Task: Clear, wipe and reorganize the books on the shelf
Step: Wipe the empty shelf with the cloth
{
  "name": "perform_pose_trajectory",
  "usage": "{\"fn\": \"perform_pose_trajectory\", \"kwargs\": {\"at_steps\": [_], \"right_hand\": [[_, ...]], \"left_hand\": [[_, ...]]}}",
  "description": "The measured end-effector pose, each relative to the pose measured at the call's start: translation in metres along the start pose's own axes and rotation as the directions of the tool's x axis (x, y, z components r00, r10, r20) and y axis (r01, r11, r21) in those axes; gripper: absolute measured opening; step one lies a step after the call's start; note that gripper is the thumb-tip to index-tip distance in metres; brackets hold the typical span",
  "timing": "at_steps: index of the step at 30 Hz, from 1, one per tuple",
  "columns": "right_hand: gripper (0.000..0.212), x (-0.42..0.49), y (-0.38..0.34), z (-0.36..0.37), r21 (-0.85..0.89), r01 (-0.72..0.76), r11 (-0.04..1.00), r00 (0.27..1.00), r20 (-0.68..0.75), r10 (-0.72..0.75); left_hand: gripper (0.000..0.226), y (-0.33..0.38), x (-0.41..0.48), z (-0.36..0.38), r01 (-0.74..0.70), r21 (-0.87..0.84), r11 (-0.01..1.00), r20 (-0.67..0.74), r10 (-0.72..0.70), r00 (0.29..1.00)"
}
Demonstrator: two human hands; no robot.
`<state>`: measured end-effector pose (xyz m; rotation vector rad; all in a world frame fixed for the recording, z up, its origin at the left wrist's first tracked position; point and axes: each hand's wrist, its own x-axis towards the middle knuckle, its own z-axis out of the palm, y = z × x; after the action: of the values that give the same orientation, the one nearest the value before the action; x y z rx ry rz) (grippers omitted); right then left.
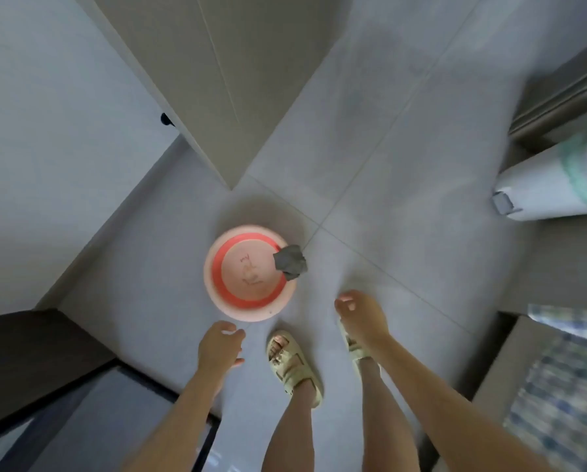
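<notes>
Pink basin (250, 294) is set on the grey tiled floor (370, 165). A crumpled grey cloth (290, 262) is draped over its rim. The left hand (218, 345) and right hand (360, 315) are held above the floor near the basin, fingers relaxed, nothing grasped. Pale sandals (293, 366) are worn.

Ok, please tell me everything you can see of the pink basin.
The pink basin is round, seemingly plastic, with a pale rim and bottom and a coral band on the inner wall; a faint drawing marks the bottom. It stands upright on the grey tiled floor, before the person's feet. A crumpled grey cloth hangs over its right rim. Neither the left hand nor the right hand touches it.
</notes>
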<state>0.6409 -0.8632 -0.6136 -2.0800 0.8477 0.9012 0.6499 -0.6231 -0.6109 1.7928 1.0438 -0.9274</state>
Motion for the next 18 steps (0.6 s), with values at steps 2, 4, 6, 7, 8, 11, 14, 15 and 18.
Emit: {"fn": "perform_pose_trajectory", "kwargs": {"at_steps": [2, 4, 6, 7, 8, 11, 14, 15, 18], "right_hand": [[0.025, 0.052, -0.010, 0.018, -0.100, 0.040, 0.994, 0.999, 0.038, -0.037], [0.030, 0.107, -0.019, 0.042, -0.180, 0.057, 0.982, 0.995, 0.085, -0.042], [0.034, 0.149, -0.026, 0.062, -0.254, 0.075, 0.964, 0.992, 0.117, -0.046], [0.036, 0.175, -0.027, 0.076, -0.306, 0.100, 0.947, 0.989, 0.132, -0.062], [0.037, 0.198, -0.028, 0.090, -0.357, 0.121, 0.926, 0.987, 0.145, -0.073], [0.036, 0.262, -0.024, 0.133, -0.456, 0.129, 0.881, 0.984, 0.166, -0.058], [0.035, 0.306, -0.011, 0.168, -0.503, 0.126, 0.855, 0.981, 0.190, -0.033], [0.036, 0.317, -0.006, 0.177, -0.515, 0.130, 0.848, 0.982, 0.185, -0.038], [0.031, 0.328, 0.004, 0.186, -0.526, 0.123, 0.842, 0.992, 0.099, -0.083]], "left_hand": [[0.015, 0.007, 0.039, 0.011, -0.012, 0.036, 0.999, -0.011, 0.013, 1.000], [0.014, 0.005, 0.080, 0.025, 0.002, 0.004, 1.000, -0.016, -0.001, 1.000], [0.016, 0.004, 0.110, 0.039, 0.008, -0.056, 0.998, -0.014, -0.009, 1.000], [0.017, -0.001, 0.131, 0.049, 0.014, -0.095, 0.995, -0.012, -0.015, 1.000], [0.017, -0.005, 0.151, 0.059, 0.019, -0.133, 0.991, -0.008, -0.020, 1.000], [0.017, -0.022, 0.207, 0.089, 0.078, -0.210, 0.975, 0.007, -0.078, 0.997], [0.017, -0.037, 0.242, 0.111, 0.114, -0.264, 0.958, 0.016, -0.114, 0.993], [0.016, -0.042, 0.250, 0.117, 0.125, -0.281, 0.952, 0.023, -0.123, 0.992], [0.011, -0.054, 0.258, 0.129, 0.151, -0.326, 0.933, 0.042, -0.145, 0.989]]}}
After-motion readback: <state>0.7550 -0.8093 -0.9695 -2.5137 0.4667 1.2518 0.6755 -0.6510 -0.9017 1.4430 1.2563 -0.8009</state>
